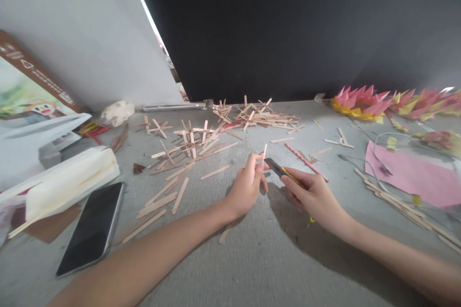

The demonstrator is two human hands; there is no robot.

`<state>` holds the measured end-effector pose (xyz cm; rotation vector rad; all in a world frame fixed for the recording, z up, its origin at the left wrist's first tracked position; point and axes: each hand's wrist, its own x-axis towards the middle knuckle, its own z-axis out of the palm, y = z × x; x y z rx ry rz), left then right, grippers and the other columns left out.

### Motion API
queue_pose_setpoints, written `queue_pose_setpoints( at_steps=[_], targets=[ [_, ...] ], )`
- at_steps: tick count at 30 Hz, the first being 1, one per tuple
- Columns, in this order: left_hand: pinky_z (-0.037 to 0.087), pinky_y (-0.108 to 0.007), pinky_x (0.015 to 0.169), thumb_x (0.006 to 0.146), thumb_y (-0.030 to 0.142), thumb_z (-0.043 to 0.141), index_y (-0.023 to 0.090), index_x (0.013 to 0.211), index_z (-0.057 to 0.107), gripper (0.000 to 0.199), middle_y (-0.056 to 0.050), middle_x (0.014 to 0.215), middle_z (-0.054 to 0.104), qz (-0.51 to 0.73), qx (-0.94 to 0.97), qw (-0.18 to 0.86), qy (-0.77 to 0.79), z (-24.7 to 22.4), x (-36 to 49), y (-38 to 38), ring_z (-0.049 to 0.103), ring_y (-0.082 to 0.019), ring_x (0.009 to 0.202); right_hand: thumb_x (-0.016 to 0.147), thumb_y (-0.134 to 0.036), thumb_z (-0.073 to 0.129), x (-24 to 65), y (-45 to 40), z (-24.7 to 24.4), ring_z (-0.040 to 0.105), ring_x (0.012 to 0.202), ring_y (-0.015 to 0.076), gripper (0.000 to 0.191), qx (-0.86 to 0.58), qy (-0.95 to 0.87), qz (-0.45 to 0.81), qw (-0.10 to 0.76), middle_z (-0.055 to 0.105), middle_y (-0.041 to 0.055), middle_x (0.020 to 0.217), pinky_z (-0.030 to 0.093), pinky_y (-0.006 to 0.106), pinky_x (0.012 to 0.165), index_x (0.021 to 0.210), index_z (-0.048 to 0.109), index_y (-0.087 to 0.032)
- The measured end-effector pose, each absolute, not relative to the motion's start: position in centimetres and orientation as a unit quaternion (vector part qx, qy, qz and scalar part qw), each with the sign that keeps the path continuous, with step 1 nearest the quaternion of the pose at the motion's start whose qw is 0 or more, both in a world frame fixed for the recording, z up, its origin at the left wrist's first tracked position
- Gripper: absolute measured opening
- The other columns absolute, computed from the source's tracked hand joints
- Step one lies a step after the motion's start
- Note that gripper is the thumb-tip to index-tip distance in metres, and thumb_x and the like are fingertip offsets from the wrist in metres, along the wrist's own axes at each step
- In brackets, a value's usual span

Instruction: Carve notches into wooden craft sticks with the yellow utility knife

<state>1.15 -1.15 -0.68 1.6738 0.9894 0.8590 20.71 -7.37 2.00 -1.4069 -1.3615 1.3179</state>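
Pinched between the fingers of my left hand (249,180) is a wooden craft stick (265,151), its pale tip pointing up. My right hand (317,196) grips a utility knife (290,175) with a yellow-and-black body. The knife's dark blade end reaches the stick near my left fingertips; whether it touches the wood I cannot tell. Beyond my hands lie many loose craft sticks (215,172), some crossed and joined into small shapes. A red patterned stick or straw (306,162) rests just past my right hand.
To the left are a black phone (91,228), a cream paper packet (74,180) and a picture box (32,81). Pink-and-yellow folded paper flowers (360,104), a pink sheet (418,175), a grey cable (382,163) and more sticks (392,201) lie right. A dark panel (288,29) stands behind.
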Motion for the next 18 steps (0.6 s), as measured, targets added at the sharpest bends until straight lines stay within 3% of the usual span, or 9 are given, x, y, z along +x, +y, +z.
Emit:
queue_pose_setpoints(
  at_steps=[3,6,11,18],
  targets=[
    [0.044,-0.028,0.062,0.110,0.058,0.039,0.024,0.121,0.048,0.037,-0.001,0.082,0.074,0.353,0.652,0.532,0.410,-0.8,1.4,-0.9,0.060,-0.014,0.057,0.100,-0.064,0.059,20.7,-7.3,1.7,0.031,0.049,0.0088,0.045,-0.535,-0.517,0.543,0.388,0.038,-0.0071,0.063,0.023,0.024,0.045,0.082,0.055,-0.023],
    [0.042,-0.026,0.057,0.109,0.058,0.040,0.022,0.111,0.049,0.037,-0.005,0.097,0.076,0.362,0.629,0.561,0.399,-0.8,1.6,-0.8,0.054,-0.010,0.054,0.099,-0.065,0.060,20.8,-7.1,1.5,0.030,0.049,0.0084,0.046,-0.531,-0.512,0.550,0.392,0.037,-0.0073,0.063,0.022,0.024,0.044,0.083,0.055,-0.023],
    [0.039,-0.025,0.055,0.109,0.058,0.041,0.018,0.102,0.060,0.045,-0.003,0.085,0.072,0.356,0.617,0.577,0.400,-0.6,1.5,-0.6,0.050,-0.010,0.054,0.100,-0.065,0.059,20.8,-6.9,1.3,0.033,0.050,0.0089,0.045,-0.535,-0.514,0.543,0.393,0.039,-0.0069,0.064,0.024,0.024,0.045,0.090,0.059,-0.022],
    [0.031,-0.024,0.051,0.105,0.062,0.046,0.016,0.100,0.067,0.050,0.000,0.073,0.063,0.362,0.601,0.589,0.401,-0.2,1.4,-0.3,0.042,-0.009,0.051,0.099,-0.065,0.060,20.8,-6.9,0.9,0.033,0.049,0.0085,0.046,-0.535,-0.508,0.543,0.400,0.039,-0.0072,0.063,0.025,0.024,0.045,0.081,0.052,-0.023]
  ],
)
